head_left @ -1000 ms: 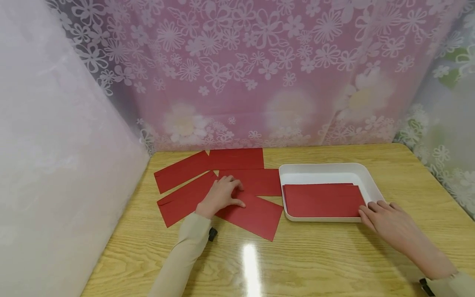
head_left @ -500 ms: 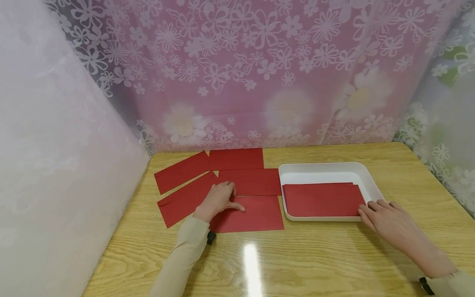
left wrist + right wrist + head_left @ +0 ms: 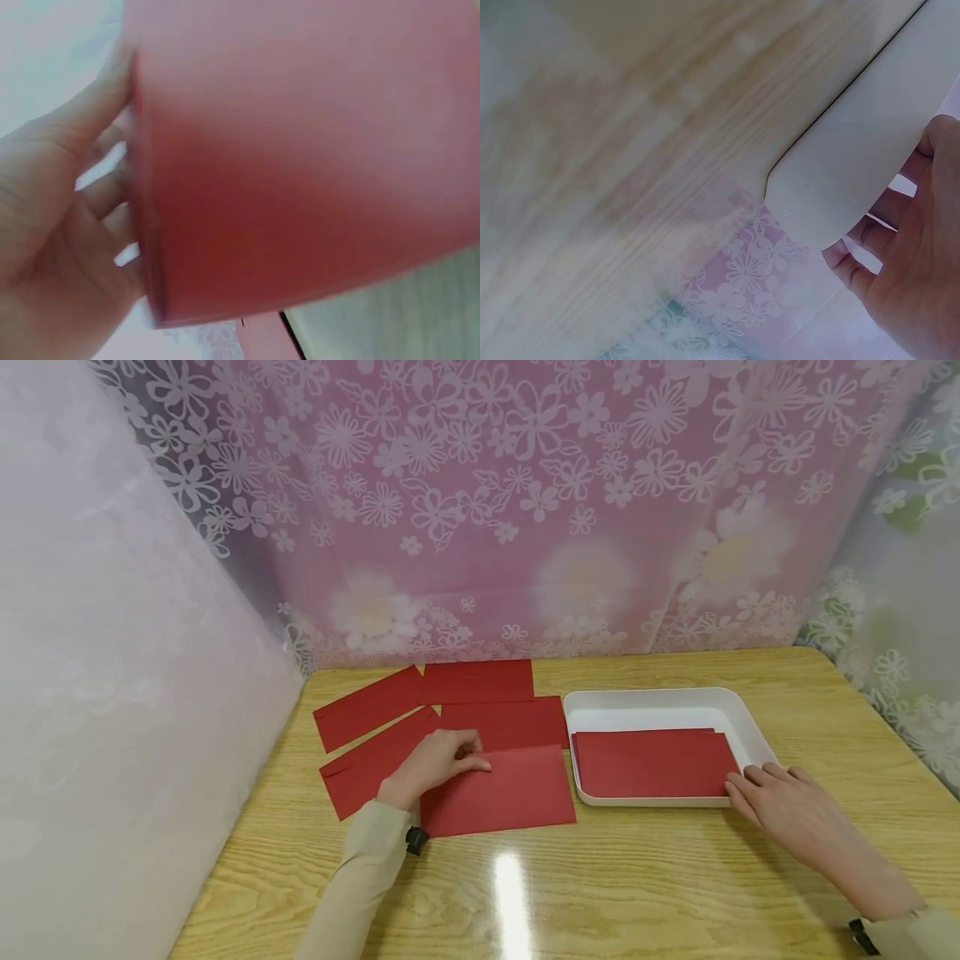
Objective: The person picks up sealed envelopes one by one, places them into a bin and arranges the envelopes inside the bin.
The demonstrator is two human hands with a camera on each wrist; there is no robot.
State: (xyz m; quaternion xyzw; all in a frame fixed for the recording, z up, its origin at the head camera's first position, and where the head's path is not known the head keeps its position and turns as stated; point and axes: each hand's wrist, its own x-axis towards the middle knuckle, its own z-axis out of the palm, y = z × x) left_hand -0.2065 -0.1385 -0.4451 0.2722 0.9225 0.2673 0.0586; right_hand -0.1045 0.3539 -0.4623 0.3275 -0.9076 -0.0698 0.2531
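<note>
In the head view my left hand (image 3: 433,764) pinches the upper edge of a red envelope (image 3: 517,793), thumb on the near side. That edge is tipped up, and the lower edge lies close over the table. The envelope (image 3: 300,150) fills most of the left wrist view, its edge between thumb and fingers. My right hand (image 3: 787,810) grips the front right corner of a white tray (image 3: 645,720) by its rim. Two or more red envelopes (image 3: 652,767) lie stacked in the tray. The right wrist view shows fingers curled over the wall of the tray (image 3: 832,165).
Several more red envelopes lie flat on the wooden table (image 3: 637,885): one at the back (image 3: 476,683), two slanted at left, and one (image 3: 525,720) just behind the held envelope, reaching the tray's left side. A flowered curtain (image 3: 480,527) hangs behind the table.
The front envelope has turned from slanted to nearly square with the table, and its far edge has lifted. My left hand has gone from lying over it to pinching it. The right hand stays put.
</note>
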